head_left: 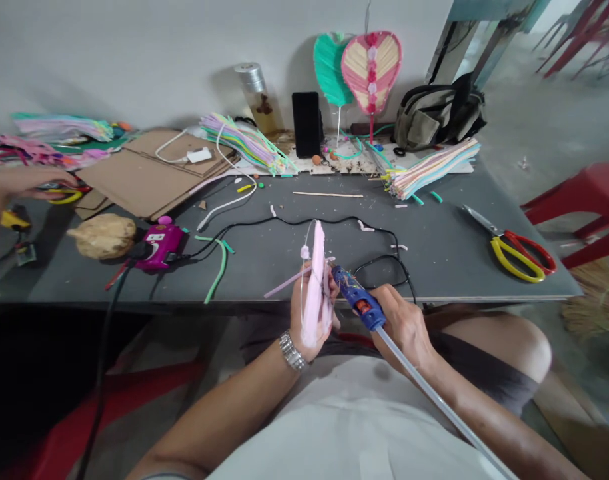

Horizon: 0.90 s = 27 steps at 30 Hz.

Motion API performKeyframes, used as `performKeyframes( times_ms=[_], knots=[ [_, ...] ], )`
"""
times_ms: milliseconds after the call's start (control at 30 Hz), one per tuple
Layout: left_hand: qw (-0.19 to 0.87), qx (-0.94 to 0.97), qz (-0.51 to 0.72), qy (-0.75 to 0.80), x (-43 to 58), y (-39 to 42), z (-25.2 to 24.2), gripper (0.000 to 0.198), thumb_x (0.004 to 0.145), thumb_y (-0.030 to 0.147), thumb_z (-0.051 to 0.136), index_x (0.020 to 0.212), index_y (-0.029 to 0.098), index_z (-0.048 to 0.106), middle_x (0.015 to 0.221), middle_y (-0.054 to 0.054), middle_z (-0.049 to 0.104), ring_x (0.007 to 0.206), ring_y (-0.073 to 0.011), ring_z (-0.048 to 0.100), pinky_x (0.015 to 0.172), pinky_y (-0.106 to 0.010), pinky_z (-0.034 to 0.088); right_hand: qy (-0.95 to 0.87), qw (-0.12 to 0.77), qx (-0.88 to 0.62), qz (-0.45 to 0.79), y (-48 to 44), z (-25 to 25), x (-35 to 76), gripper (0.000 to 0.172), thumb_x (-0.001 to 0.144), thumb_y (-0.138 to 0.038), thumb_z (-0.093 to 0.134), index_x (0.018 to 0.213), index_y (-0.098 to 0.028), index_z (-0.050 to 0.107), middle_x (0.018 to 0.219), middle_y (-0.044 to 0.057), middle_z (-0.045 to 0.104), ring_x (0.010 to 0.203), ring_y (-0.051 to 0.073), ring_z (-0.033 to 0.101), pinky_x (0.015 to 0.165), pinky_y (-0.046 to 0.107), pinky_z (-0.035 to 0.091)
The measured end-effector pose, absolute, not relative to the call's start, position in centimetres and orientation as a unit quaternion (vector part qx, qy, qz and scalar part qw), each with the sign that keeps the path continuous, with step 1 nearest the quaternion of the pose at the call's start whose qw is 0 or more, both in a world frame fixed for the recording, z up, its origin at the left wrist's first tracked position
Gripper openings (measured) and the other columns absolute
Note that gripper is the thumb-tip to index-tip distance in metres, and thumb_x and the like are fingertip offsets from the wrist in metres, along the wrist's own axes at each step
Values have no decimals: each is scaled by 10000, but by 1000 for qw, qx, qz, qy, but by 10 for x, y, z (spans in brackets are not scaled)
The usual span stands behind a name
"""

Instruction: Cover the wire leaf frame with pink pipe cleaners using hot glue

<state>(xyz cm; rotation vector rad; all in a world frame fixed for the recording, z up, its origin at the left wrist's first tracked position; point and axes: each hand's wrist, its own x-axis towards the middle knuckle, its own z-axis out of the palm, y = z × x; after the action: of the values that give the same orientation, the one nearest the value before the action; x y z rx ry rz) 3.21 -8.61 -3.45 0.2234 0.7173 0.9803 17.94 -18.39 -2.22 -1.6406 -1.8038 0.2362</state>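
**Item in hand:** 1 pale pink foam strip (315, 287) is held upright in the left hand (309, 320), pinched between thumb and curled fingers; a metal-link wristwatch (292, 351) is worn on that wrist. A blue hot-glue gun (357, 297) is gripped in the right hand (404, 327), fingers closed around its handle, with its nozzle directed at the strip. Contact between them cannot be told. A long clear glue stick (434, 393) extends from the rear of the gun.

**Surface:** a grey tabletop (449, 247) is catalogued from left to right. A co-worker's hand (29, 183) is extended flat, just above yellow-handled scissors (62, 195). Behind it are bundled pastel pipe cleaners (59, 127), followed by folded cardboard sheets (144, 177). A tan rounded lump (102, 237) and a magenta corded device (159, 245) are placed near the front edge. Further back stand 1 glass jar (257, 97), 1 black phone (306, 125) and 2 fan-shaped ornaments (370, 73). A canvas backpack (437, 113) and a bundle of pastel strips (432, 167) are placed to the right, and red-and-yellow-handled scissors (522, 250) lie open nearby.

**Room:** a red plastic stool (579, 213) is placed on a concrete floor (559, 113).
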Motion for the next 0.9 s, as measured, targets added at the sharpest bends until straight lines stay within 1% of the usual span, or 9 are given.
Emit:
performKeyframes(
  times_ms=[100, 333, 500, 600, 667, 733, 833, 900],
  knots=[
    [795, 106, 497, 332, 37, -83, -40, 141, 914, 184, 673, 800, 151, 596, 658, 37, 582, 466, -45, 495, 435, -138, 453, -691, 338, -633, 91, -184, -23, 181, 121, 999, -334, 488, 972, -227, 538, 836, 21, 596, 606, 164, 558, 553, 265, 351],
    [785, 145, 501, 334, 38, -84, -39, 158, 908, 176, 688, 782, 146, 598, 623, 39, 561, 473, -49, 504, 422, -130, 433, -695, 325, -637, 81, -185, -25, 182, 81, 971, -286, 501, 997, -226, 548, 859, 25, 616, 616, 169, 574, 563, 271, 366],
    [801, 113, 469, 354, 35, -84, -41, 209, 910, 267, 711, 779, 163, 585, 621, 35, 564, 465, -69, 506, 409, -159, 442, -699, 322, -634, 75, -184, -28, 181, 115, 939, -224, 505, 1031, -217, 573, 869, 32, 633, 634, 178, 602, 568, 274, 384],
    [807, 99, 473, 339, 35, -82, -46, 212, 937, 282, 674, 785, 158, 593, 617, 29, 566, 458, -71, 499, 401, -166, 442, -698, 332, -629, 81, -183, -26, 182, 143, 947, -242, 523, 1066, -210, 596, 890, 42, 650, 648, 180, 614, 575, 276, 403],
    [812, 90, 482, 318, 35, -81, -51, 206, 960, 281, 638, 804, 150, 606, 629, 22, 573, 474, -71, 511, 406, -158, 443, -684, 357, -628, 102, -183, -24, 185, 146, 961, -279, 550, 1074, -210, 612, 911, 48, 664, 686, 183, 633, 603, 274, 431],
    [815, 86, 488, 300, 35, -80, -55, 191, 973, 288, 619, 848, 145, 625, 657, 11, 589, 506, -76, 536, 417, -153, 448, -634, 401, -646, 140, -183, -20, 189, 143, 964, -337, 604, 1038, -217, 622, 876, 35, 672, 695, 177, 636, 631, 271, 454],
    [815, 94, 493, 290, 34, -80, -60, 168, 976, 294, 619, 908, 143, 644, 683, 3, 594, 533, -83, 553, 424, -151, 447, -507, 482, -677, 227, -184, -13, 199, 239, 935, -449, 683, 928, -224, 601, 689, -18, 623, 585, 150, 575, 596, 267, 453],
    [810, 99, 499, 290, 33, -80, -62, 148, 979, 277, 612, 935, 142, 653, 693, 5, 589, 545, -84, 561, 427, -149, 442, -433, 533, -661, 304, -185, -10, 211, 317, 936, -512, 671, 847, -220, 586, 589, -34, 574, 515, 135, 524, 540, 263, 432]
  ],
)
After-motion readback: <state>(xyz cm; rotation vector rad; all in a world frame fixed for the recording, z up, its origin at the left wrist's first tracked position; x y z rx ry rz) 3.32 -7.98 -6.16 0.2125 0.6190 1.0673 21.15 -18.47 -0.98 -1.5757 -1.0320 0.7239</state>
